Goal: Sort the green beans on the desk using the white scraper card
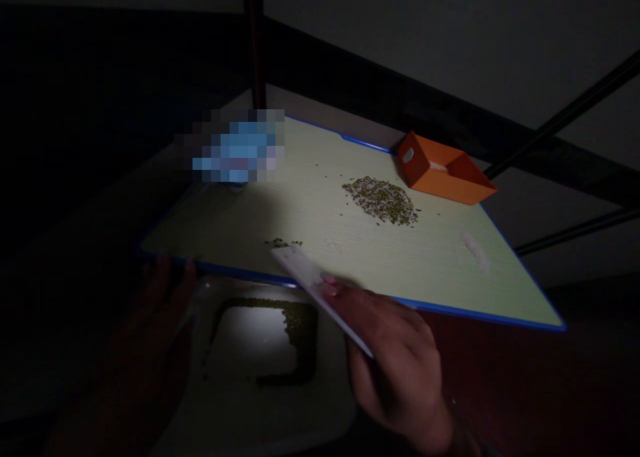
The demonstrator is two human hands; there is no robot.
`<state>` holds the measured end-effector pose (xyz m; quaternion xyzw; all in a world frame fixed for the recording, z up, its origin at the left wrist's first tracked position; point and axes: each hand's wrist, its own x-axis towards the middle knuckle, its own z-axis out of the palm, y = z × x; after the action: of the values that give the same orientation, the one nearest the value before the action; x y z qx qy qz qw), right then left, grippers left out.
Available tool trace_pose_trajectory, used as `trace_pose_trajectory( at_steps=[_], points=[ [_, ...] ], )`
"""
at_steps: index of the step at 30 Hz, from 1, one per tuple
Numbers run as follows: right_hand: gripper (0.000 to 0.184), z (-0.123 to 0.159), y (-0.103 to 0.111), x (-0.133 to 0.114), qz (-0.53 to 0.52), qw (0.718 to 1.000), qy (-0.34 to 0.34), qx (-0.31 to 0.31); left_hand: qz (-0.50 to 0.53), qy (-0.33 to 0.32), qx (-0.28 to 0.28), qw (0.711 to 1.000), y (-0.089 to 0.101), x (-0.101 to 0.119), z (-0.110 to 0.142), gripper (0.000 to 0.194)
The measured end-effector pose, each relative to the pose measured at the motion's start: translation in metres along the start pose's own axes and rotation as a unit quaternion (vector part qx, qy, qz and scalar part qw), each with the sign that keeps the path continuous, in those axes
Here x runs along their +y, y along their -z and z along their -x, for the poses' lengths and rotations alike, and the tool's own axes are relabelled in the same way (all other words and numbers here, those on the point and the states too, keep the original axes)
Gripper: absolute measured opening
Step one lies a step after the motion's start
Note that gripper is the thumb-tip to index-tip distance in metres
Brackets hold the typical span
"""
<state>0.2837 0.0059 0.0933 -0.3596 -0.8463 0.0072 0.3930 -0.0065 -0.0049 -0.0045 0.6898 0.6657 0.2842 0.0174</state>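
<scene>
In the head view, my right hand [395, 350] grips a flat white scraper-like strip [300, 267]. The strip's far end rests close to a few small green beans [283, 242], near the front edge of a pale board [305, 204] with a blue rim. Below that edge, a white tub [333, 404] holds more green beans [303, 324], gathered along its sides and corner around a bare bright bottom. My left hand [155, 337] is in deep shadow beside the tub, its fingers stretched up towards the board's rim. Whether it touches the tub I cannot tell.
A larger heap of green beans [383, 200] lies mid-board. An orange open box [450, 170] stands at the back right edge, and a whitish smear [475, 252] marks the board's right. A blurred-out blue item [240, 150] is at the back left. Dark bars rise behind.
</scene>
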Motion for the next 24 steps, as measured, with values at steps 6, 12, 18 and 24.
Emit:
trace_pose_trajectory(
  at_steps=[6,12,18,24],
  points=[
    [0.070,0.011,0.004,0.010,0.019,0.998,-0.047,0.027,0.003,0.016,-0.007,1.000,0.000,0.001,0.000,0.066],
    [0.074,0.013,0.004,0.017,0.032,0.994,-0.071,0.070,0.012,0.010,0.004,1.000,0.001,0.000,0.001,0.067],
    [0.064,0.009,-0.001,0.006,0.031,0.991,-0.089,0.100,-0.001,0.006,0.001,1.000,0.001,-0.003,0.002,0.066],
    [0.041,-0.002,-0.011,0.004,0.037,0.995,-0.024,0.089,-0.008,0.004,0.001,1.000,0.000,-0.003,0.002,0.065]
  ],
)
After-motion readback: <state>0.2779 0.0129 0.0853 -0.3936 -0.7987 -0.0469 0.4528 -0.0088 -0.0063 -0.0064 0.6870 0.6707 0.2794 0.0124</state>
